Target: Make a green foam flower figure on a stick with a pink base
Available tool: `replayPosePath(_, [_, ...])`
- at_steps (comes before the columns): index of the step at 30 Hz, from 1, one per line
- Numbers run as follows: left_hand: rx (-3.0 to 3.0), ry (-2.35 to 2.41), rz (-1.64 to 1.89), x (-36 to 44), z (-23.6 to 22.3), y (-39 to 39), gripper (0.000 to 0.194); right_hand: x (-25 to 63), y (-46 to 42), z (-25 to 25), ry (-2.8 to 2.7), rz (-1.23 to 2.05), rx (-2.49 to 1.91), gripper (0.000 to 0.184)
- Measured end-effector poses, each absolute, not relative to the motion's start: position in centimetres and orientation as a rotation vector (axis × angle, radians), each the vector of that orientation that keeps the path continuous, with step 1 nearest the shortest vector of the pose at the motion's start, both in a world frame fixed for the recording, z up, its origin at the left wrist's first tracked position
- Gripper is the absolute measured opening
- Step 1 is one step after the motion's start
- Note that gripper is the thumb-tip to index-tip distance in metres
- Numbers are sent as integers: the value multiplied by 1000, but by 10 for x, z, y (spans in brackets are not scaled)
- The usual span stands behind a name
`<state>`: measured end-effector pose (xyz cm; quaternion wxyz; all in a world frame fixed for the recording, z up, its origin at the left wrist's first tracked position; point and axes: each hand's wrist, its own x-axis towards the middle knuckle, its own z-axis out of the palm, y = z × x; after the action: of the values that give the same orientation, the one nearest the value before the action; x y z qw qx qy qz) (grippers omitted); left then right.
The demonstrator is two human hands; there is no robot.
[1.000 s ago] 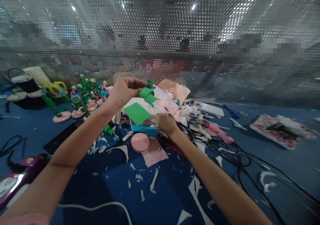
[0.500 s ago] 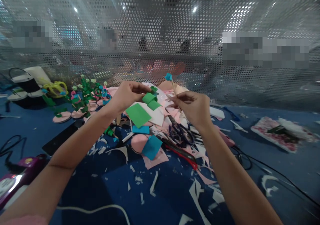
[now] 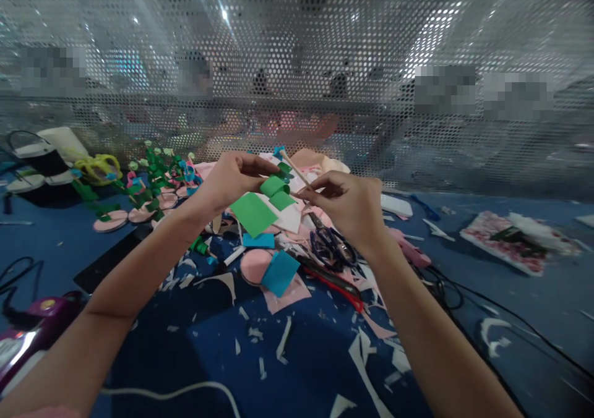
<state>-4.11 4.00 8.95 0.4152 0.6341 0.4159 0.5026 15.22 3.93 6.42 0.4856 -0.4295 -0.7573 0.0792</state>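
My left hand (image 3: 239, 174) is closed, fingertips pinching a curled strip of green paper (image 3: 275, 186) over the pile. In my right hand (image 3: 346, 198), thumb and fingers pinch a thin wooden stick (image 3: 297, 169) that leans up to the left. A small blue paper flower (image 3: 279, 151) sits at the stick's upper end, just behind the curled green strip. Whether stick and strip touch I cannot tell. Below my hands lie a flat green paper square (image 3: 254, 214), blue paper pieces (image 3: 281, 272) and a round pink disc (image 3: 255, 266).
Dark-handled scissors (image 3: 331, 245) and a red-and-black tool (image 3: 341, 285) rest among paper scraps. Several paper flowers on pink bases (image 3: 111, 221) stand at left, near yellow-handled scissors (image 3: 99, 169). A purple device (image 3: 44, 319) is at lower left. A perforated metal screen (image 3: 297, 53) rises behind.
My right hand has moved slightly left and tilted the stick leftward, bringing the blue flower from above the right hand to behind the green strip. My left hand stays nearly in place.
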Motion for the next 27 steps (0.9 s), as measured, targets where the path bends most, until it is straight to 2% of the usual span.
replayPosePath(7, [1657,1035,1247,-42,90,40,25,151,39,66,-1891,25,-1068,12])
replayPosePath(16, [1755,1047,1207,-43,91,39,26,153,41,62,-1903,-23,-980,13])
replayPosePath(27, [1873,978,1215,-46,89,43,17,154,41,63,-1904,-92,-909,16])
